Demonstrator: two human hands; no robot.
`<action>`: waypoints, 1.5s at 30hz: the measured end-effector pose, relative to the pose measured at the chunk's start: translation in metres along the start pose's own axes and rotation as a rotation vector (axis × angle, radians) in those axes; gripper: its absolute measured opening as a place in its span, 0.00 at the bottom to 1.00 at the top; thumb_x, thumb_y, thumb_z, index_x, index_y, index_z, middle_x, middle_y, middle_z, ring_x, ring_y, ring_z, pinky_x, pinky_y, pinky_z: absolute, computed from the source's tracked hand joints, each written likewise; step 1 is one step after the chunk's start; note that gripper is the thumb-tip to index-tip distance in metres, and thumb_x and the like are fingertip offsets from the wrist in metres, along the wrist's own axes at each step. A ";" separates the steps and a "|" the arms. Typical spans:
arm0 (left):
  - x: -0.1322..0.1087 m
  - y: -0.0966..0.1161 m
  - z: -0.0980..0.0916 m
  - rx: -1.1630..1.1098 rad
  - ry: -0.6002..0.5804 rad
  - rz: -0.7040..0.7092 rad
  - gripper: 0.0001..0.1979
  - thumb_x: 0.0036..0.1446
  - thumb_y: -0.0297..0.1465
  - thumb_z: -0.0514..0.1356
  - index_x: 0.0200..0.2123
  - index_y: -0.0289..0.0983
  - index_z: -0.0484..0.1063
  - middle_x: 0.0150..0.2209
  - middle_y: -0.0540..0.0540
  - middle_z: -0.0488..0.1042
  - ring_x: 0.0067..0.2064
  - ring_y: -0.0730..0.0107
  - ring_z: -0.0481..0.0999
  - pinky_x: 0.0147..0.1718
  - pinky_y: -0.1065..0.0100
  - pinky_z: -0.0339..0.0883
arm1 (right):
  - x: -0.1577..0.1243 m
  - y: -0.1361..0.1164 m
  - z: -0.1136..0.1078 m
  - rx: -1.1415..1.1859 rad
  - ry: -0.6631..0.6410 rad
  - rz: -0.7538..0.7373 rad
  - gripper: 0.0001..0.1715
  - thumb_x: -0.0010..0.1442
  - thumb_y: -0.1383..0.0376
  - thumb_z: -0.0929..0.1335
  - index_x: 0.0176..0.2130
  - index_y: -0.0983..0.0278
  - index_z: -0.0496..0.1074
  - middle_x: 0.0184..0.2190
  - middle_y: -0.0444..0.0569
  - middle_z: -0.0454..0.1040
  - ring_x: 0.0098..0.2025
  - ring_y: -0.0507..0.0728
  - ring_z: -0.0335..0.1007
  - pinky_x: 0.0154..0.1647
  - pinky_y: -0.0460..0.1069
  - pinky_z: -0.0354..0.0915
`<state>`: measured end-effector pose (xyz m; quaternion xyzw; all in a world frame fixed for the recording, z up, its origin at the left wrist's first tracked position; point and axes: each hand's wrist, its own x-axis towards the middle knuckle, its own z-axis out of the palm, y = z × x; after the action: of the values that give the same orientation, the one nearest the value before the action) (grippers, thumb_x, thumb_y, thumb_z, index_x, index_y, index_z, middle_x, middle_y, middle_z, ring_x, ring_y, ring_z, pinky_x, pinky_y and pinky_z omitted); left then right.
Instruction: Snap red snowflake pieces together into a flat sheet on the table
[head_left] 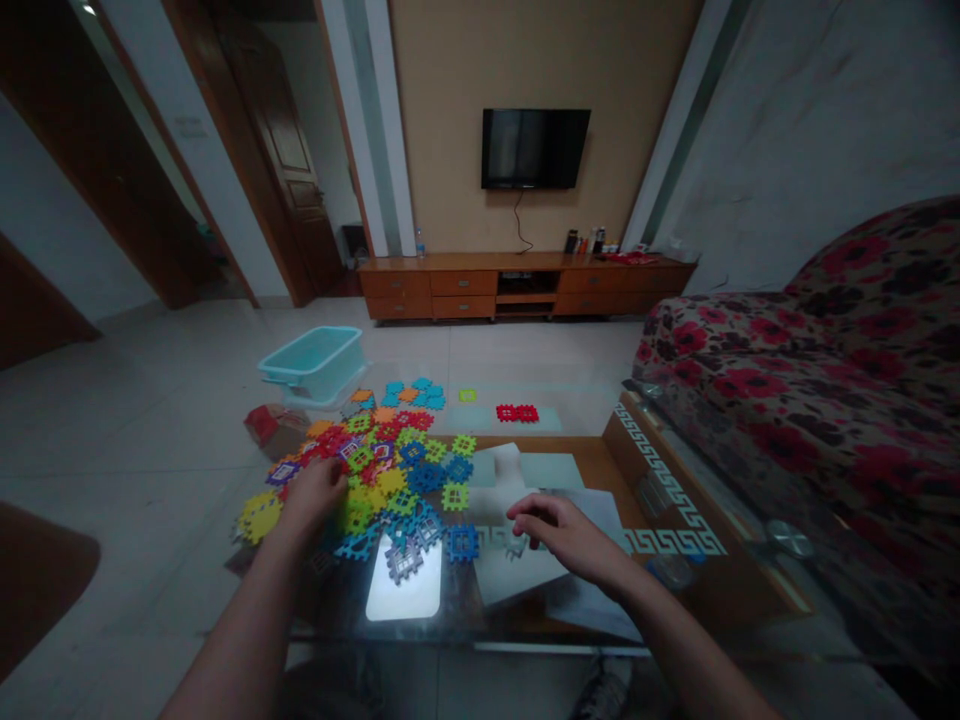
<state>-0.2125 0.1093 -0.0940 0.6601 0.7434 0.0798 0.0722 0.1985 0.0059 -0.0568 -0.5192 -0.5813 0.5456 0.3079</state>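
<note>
A heap of colourful plastic interlocking tiles (pixel 390 482) with notched edges and window-like centres is spread over the left of the glass table. At its left side, my left hand (pixel 319 488) is down among the tiles with fingers curled in; whatever it grips is hidden. Over the table right of the heap hovers my right hand (pixel 553 528), fingers bent and apart, nothing visible in them. Nearest to it on the heap's side is a dark blue tile (pixel 463 543). Two joined red tiles (pixel 517 413) lie farther back, near a single lime tile (pixel 467 396).
A light blue plastic tub (pixel 315 362) stands at the table's far left, beside a red and brown bag (pixel 274 428). White papers (pixel 525 575) show beneath the glass. A floral sofa (pixel 765 370) flanks the right; a wooden TV cabinet (pixel 461 290) stands behind.
</note>
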 end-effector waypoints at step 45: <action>-0.106 0.174 -0.020 -1.093 -0.385 0.584 0.22 0.59 0.32 0.64 0.57 0.40 0.69 0.42 0.43 0.77 0.42 0.64 0.78 0.43 0.61 0.73 | -0.002 -0.012 0.028 0.422 0.172 -0.010 0.23 0.48 0.57 0.75 0.40 0.62 0.67 0.27 0.43 0.77 0.26 0.51 0.67 0.27 0.46 0.57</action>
<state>-0.0351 0.0243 -0.0370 0.7058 0.3594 0.3433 0.5048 0.1697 -0.0035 -0.0512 -0.4850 -0.4285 0.6073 0.4609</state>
